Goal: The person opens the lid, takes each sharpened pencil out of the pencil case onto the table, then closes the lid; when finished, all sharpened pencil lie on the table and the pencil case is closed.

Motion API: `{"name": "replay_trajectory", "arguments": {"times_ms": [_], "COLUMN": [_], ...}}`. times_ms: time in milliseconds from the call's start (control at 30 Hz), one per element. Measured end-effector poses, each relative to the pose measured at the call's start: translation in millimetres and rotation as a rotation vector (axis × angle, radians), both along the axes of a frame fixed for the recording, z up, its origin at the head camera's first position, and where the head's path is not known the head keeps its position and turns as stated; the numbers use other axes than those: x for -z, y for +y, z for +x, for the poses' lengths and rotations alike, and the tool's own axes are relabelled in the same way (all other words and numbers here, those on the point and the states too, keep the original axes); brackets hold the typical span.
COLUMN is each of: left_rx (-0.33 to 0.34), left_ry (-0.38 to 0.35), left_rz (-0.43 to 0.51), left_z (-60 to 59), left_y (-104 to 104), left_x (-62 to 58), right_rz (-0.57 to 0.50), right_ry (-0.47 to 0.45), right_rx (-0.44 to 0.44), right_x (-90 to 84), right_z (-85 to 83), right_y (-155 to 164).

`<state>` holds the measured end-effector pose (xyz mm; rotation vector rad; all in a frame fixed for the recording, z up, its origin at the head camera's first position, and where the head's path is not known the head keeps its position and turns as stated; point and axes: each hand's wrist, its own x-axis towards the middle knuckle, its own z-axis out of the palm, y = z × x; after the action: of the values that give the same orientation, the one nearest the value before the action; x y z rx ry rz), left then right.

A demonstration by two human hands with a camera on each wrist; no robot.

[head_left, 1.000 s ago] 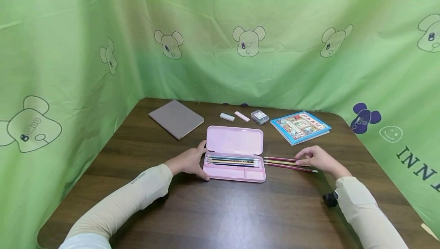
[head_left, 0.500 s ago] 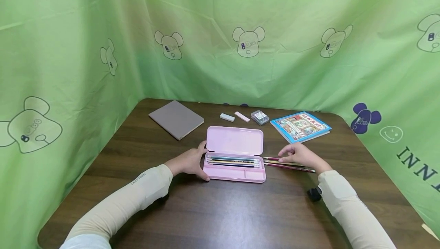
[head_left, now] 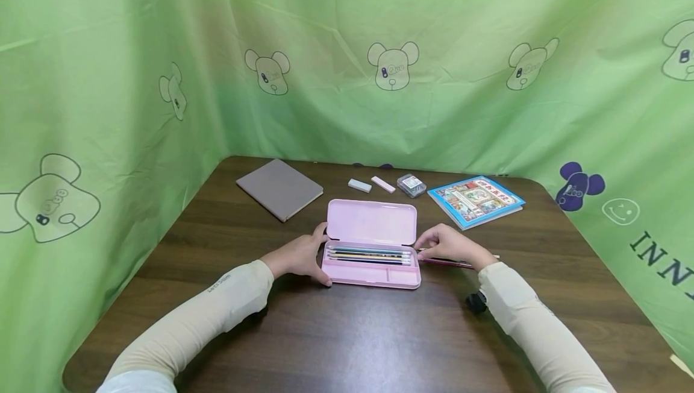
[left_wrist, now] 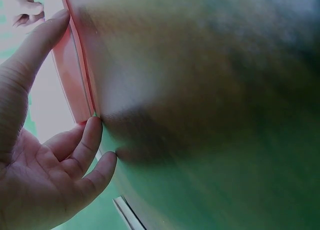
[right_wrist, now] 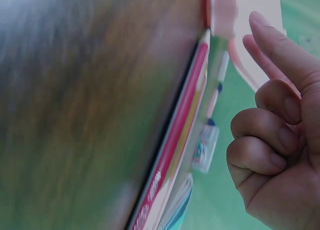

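Observation:
A pink pencil case lies with its lid raised. Several pencils lie along its rear compartment, while the front compartments look bare. My left hand holds the case's left end, thumb at the front corner and fingers around the back corner; in the left wrist view the thumb and fingertips touch the case wall. At the case's right end, my right hand hovers over loose red and yellow pencils on the table. Its thumb and index finger extend, the other fingers are folded, and nothing shows held.
Behind the case lie a white eraser, a pink stick-like block and a small clear box. A grey notebook is at the back left, a blue-edged picture book at the back right. Green curtains surround the table.
My right hand has slid left along the loose pencils, from their far ends to their tips beside the case. The left hand and the case have stayed put.

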<state>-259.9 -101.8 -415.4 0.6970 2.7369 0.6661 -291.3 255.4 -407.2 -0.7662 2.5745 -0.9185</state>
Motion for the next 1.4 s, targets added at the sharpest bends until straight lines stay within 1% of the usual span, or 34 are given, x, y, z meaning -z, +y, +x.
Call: {"name": "replay_trajectory", "arguments": {"times_ms": [233,433,700,900,1067,1233,1400], "left_rx": [-0.003,0.002,0.002,0.006,0.006,0.0,-0.013], "left_ry": [0.001,0.003,0.009,0.006,0.007,0.01,-0.006], "left_rz": [-0.008,0.0,-0.017,-0.011,-0.014,-0.023,-0.039], "left_z": [-0.3,-0.7,-0.8,-0.9,-0.1,0.3,1.3], "left_y": [0.1,0.9,0.8,1.2,1.4,1.4,2.0], "left_x": [0.3,0.8,0.9,0.4,-0.3,-0.9,-1.3], "right_rz": [0.0,0.019,0.058,0.054,0.054,0.062,0.047], "right_ry": [-0.061,-0.04,-0.038,-0.054,-0.078,-0.072,-0.047], "right_rx": [-0.034,-0.07,-0.067,-0.079,-0.063,-0.067,-0.065], "right_x": [5.7,9.9,10.4,7.8,6.4,7.2,8.4], "right_z": [-0.5,-1.1,-0.8,0.3,1.6,2.4,4.0], "right_y": [-14.1,-18.4,-23.0,-25.3,-26.1,-26.6,-27.0]}}
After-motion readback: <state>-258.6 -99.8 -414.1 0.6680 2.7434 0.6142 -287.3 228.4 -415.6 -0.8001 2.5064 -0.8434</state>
